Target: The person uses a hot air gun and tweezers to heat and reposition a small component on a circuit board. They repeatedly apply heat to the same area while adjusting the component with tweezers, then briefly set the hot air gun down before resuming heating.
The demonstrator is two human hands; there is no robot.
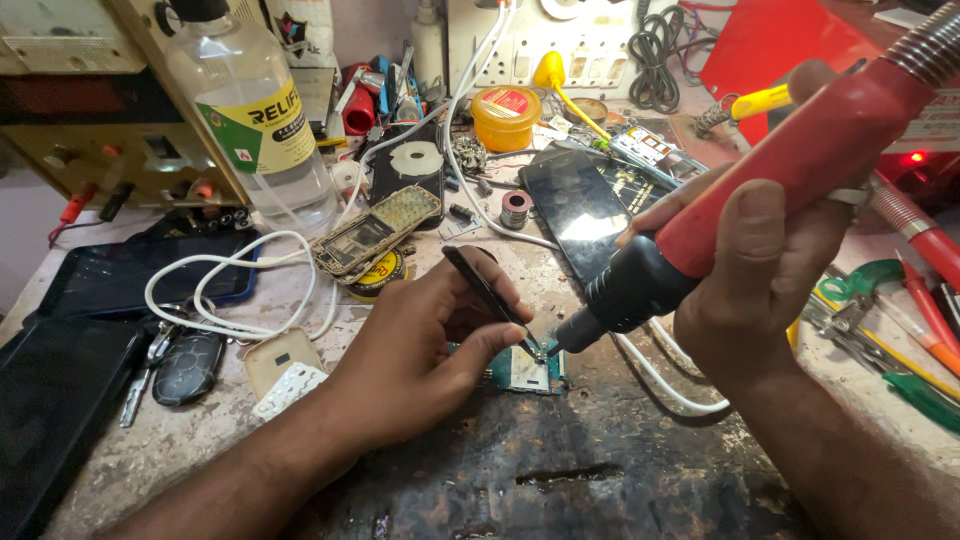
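A small green circuit board (527,373) lies on the worn workbench (560,470) near the middle. My left hand (420,345) grips black tweezers (487,290) whose tips touch the board's top edge. My right hand (745,275) holds a red hot-air gun (800,150) with a black nozzle (600,312), which points down-left at the same spot on the board. The gun's ribbed hose runs off the top right corner.
A clear plastic bottle (255,120) stands at the back left beside a power supply (90,120). White cables (215,290), an opened phone (375,230), a dark phone screen (580,205), a solder spool (515,208), a yellow tin (506,117) and hand tools (890,330) crowd the bench.
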